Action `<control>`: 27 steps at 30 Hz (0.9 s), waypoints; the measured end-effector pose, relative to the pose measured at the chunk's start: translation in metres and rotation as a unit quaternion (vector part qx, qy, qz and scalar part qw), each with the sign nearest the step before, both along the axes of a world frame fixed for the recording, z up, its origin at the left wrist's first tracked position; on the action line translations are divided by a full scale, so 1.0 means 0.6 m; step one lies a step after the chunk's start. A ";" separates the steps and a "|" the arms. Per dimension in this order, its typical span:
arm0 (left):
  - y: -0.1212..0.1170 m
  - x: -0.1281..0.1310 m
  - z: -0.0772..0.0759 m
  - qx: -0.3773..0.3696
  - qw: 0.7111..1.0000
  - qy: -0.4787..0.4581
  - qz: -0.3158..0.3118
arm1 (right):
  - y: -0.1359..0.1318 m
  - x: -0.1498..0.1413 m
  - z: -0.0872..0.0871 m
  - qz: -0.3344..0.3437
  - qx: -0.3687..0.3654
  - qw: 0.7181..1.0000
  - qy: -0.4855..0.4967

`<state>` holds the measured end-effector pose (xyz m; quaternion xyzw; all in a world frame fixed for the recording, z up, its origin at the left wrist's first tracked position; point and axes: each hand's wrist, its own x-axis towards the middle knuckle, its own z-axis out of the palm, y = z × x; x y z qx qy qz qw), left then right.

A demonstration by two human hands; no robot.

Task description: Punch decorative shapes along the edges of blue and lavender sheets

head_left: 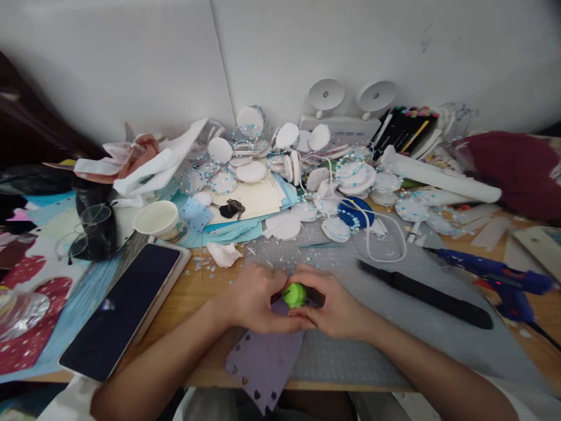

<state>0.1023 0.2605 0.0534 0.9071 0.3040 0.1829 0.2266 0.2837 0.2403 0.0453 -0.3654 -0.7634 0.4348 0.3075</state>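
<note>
A small bright green craft punch sits between my two hands over the near edge of the desk. Closed around its left side is my left hand, the thumb reaching under it. My right hand grips it from the right, thumb and fingers curled about it. A sheet of purple paper runs from beneath the hands and hangs past the desk edge, with small shaped holes along its borders. The paper's upper end is hidden by the hands, so I cannot tell which fingers pinch it.
A grey cutting mat lies under the right hand, bearing a black-handled knife. Right of it is a blue glue gun. At left are a phone and a paper cup. White discs with blue-dotted trim pile up behind.
</note>
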 end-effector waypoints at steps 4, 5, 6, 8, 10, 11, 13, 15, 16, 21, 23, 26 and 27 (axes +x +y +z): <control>0.004 -0.002 0.005 0.022 0.999 0.048 0.012 | 0.002 -0.002 -0.003 -0.014 -0.013 1.000 -0.013; 0.005 -0.003 0.007 0.022 0.998 0.058 0.012 | 0.003 -0.002 -0.002 -0.018 -0.018 1.000 -0.010; 0.006 -0.004 0.010 0.019 0.998 0.064 0.013 | 0.004 -0.001 0.000 -0.020 -0.025 0.999 -0.005; 0.009 -0.007 0.017 -0.004 0.998 0.068 0.010 | 0.006 0.001 0.004 -0.016 -0.043 0.999 0.015; 0.013 -0.011 0.022 -0.035 0.997 0.063 0.014 | 0.007 0.004 0.007 -0.008 -0.067 0.997 0.042; 0.015 -0.014 0.024 -0.053 0.997 0.058 0.014 | 0.007 0.005 0.008 -0.008 -0.078 0.996 0.053; 0.019 -0.021 0.025 -0.094 0.995 0.041 0.006 | 0.007 0.007 0.009 -0.015 -0.093 0.993 0.067; 0.021 -0.025 0.025 -0.139 0.990 0.018 0.002 | 0.007 0.008 0.008 -0.025 -0.099 0.992 0.072; 0.022 -0.026 0.025 -0.157 0.988 0.007 0.004 | 0.007 0.009 0.008 -0.029 -0.098 0.992 0.072; 0.021 -0.020 0.021 -0.179 0.981 -0.059 0.045 | 0.009 0.015 0.013 -0.038 -0.056 0.996 0.053; 0.021 -0.018 0.021 -0.168 0.981 -0.075 0.053 | 0.009 0.018 0.015 -0.037 -0.050 0.996 0.057; 0.021 -0.019 0.021 -0.152 0.983 -0.083 0.056 | 0.009 0.021 0.015 -0.056 -0.067 0.994 0.067; 0.022 -0.019 0.020 -0.145 0.984 -0.084 0.053 | 0.009 0.022 0.013 -0.068 -0.083 0.992 0.066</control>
